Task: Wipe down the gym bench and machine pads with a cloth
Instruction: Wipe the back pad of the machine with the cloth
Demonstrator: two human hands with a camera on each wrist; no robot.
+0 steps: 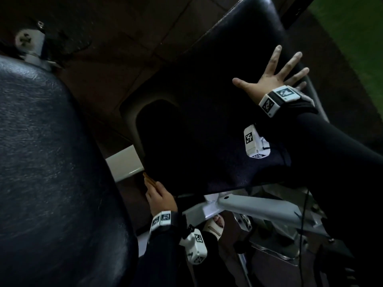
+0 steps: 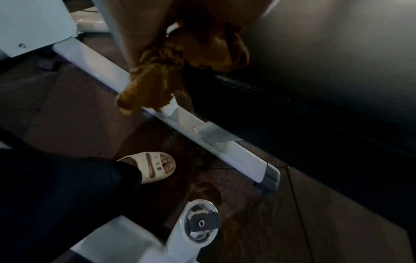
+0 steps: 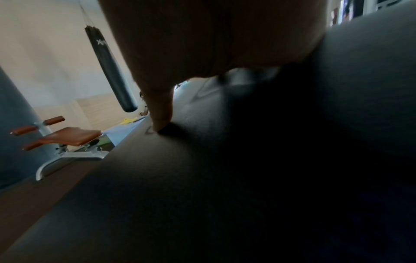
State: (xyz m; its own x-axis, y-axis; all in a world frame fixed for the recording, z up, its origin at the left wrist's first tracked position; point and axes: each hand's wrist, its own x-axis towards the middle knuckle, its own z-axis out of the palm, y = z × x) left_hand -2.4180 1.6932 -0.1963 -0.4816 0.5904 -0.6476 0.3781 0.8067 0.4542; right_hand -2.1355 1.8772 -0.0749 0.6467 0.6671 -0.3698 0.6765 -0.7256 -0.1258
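Right hand [image 1: 275,79] splayed flat on bench pad [image 1: 207,125]; left hand [image 1: 160,198] grips cloth [image 2: 153,89] (brown) at its edge.

In the head view the brown cloth [image 1: 148,180] is nearly all hidden — only a sliver shows past the left hand [image 1: 160,200] at the black desk pad [image 1: 207,125] edge, and the grip on it cannot be read there. The left wrist view crops the left hand [image 2: 209,41] at the top edge. The right hand [image 3: 209,39] fills the right wrist view's top as a dark blur — just one fingertip [image 3: 161,124] is clear. The punching bag [image 3: 110,71] lettering is too blurred to read.
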